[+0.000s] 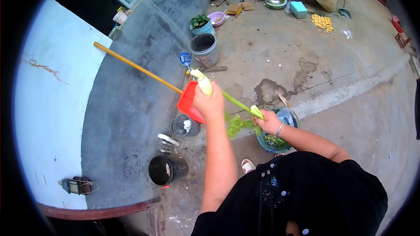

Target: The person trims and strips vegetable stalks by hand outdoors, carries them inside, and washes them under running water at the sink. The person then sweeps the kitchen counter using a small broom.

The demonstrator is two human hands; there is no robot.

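My left hand (210, 103) is closed around pale green stalks (204, 85), whose cut ends point up. A long green stalk (236, 101) runs from beside it down to my right hand (269, 122), which is closed around green stalks with a cut end (257, 112) sticking out. Green leaves (238, 125) hang between the two hands. Just below my right hand is a green basin (295, 117) holding leaves (274, 140) and a clear plastic bag (285, 116).
A red dustpan (188, 99) with a long yellow handle (138, 68) stands left of my left hand. Buckets (204, 54), (178, 168) line the wall. A small bin (191, 127) holds white scraps. Farther back are a plant pot (202, 28) and a turquoise box (298, 9).
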